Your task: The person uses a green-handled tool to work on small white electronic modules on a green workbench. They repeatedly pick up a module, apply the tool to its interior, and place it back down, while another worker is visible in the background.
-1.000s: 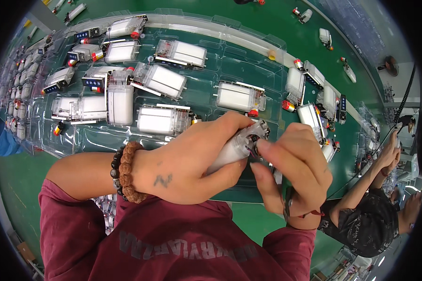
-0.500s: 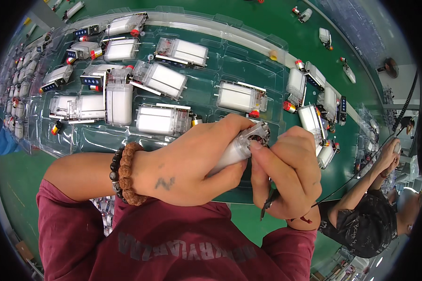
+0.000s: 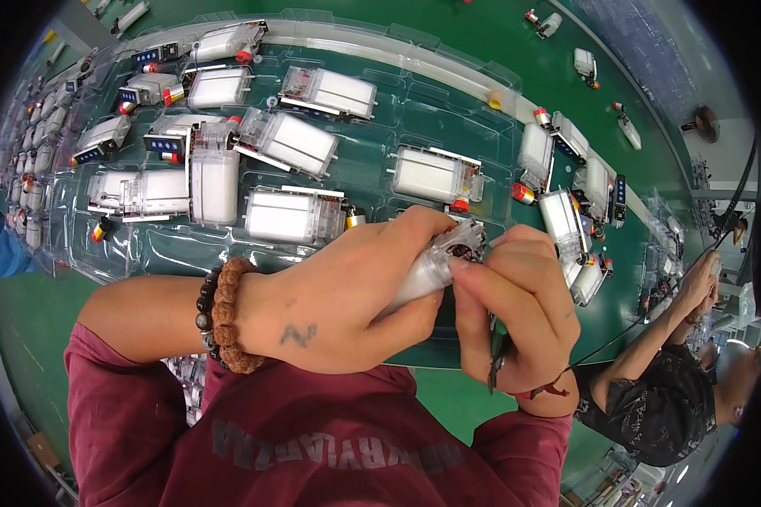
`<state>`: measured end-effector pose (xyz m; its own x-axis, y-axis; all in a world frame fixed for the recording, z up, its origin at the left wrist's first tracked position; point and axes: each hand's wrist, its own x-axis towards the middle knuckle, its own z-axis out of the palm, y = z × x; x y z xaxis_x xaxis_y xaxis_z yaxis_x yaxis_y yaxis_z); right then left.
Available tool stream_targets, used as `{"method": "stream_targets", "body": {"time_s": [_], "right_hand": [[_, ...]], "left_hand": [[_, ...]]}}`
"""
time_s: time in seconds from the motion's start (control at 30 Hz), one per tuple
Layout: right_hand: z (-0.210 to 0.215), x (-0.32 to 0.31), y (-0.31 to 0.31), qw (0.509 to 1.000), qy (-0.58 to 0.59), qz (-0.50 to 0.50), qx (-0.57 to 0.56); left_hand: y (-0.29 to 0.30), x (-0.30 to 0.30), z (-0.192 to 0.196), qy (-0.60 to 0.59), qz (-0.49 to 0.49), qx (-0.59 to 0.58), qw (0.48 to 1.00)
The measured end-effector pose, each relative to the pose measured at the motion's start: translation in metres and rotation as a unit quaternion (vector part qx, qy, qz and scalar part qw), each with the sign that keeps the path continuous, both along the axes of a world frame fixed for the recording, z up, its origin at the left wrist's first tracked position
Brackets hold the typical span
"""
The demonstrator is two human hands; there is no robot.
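Little has shifted since the earlier frames: both hands stay locked together over the near edge of the table, and only the right hand (image 3: 520,313) has curled a bit tighter around the tip of the part. Gripped in the left hand's (image 3: 347,296) closed fist is a clear plastic unit (image 3: 435,264), white inside, its far end showing a small dark mechanism with a touch of red; the right fingers pinch that end while a slim dark tool (image 3: 496,367) hangs below the right palm. Judging from this, the piece is mid-assembly and not yet set down. Beyond the hands, a clear moulded tray (image 3: 448,101) on the green table (image 3: 414,34) carries many like units, glossy transparent shells with matte white blocks and red caps, one (image 3: 292,215) just ahead of the left knuckles. Several tray pockets past the right hand look unfilled, so more seems left to do.
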<state>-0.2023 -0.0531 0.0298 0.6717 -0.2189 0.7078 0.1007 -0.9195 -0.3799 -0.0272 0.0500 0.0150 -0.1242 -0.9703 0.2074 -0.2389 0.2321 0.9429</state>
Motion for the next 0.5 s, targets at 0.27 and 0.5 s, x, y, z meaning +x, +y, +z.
{"method": "stream_targets", "body": {"time_s": [0.27,0.5], "right_hand": [[0.0018,-0.0018,0.0025,1.0,0.012,-0.002,0.0],[0.0013,-0.0023,-0.0004,1.0,0.005,0.001,-0.004]], "left_hand": [[0.0003,0.0011,0.0034,-0.002,-0.006,0.007,1.0],[0.0,0.0,-0.0005,-0.013,-0.001,-0.011,1.0]]}}
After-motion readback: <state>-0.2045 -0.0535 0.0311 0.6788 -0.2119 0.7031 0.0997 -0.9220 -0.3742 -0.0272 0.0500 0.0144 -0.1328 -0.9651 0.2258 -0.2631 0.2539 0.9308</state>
